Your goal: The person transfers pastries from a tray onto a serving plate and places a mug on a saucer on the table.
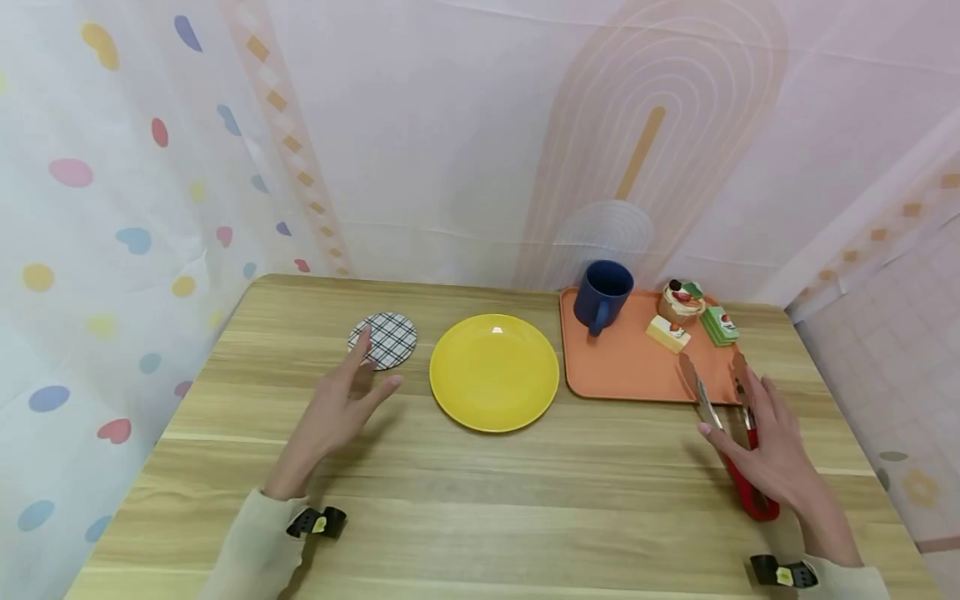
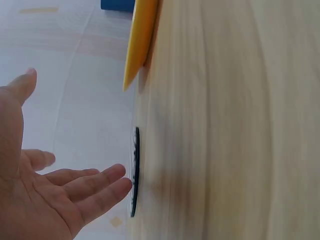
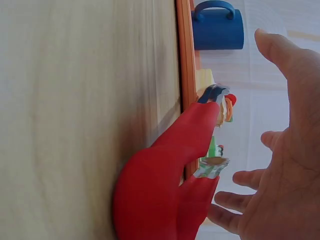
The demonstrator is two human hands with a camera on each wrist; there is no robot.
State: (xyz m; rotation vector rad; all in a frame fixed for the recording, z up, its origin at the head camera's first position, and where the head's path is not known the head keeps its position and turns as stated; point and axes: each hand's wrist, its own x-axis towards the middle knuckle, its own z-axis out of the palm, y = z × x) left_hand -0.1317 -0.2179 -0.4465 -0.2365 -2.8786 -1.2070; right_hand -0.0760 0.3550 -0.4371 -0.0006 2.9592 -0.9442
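My left hand hovers with fingers extended by a round black-and-white plaid coaster. In the left wrist view its fingertips come right up to the edge of the coaster. Over on the right, my right hand is spread above metal tongs with red handles. The right wrist view has the red tongs beside the palm, with the fingers not curled round them. The tongs' tips reach over an orange tray.
A yellow plate lies mid-table. On the tray are a blue mug, a cupcake, a yellow cake piece and a green cake piece. A patterned curtain hangs behind the wooden table.
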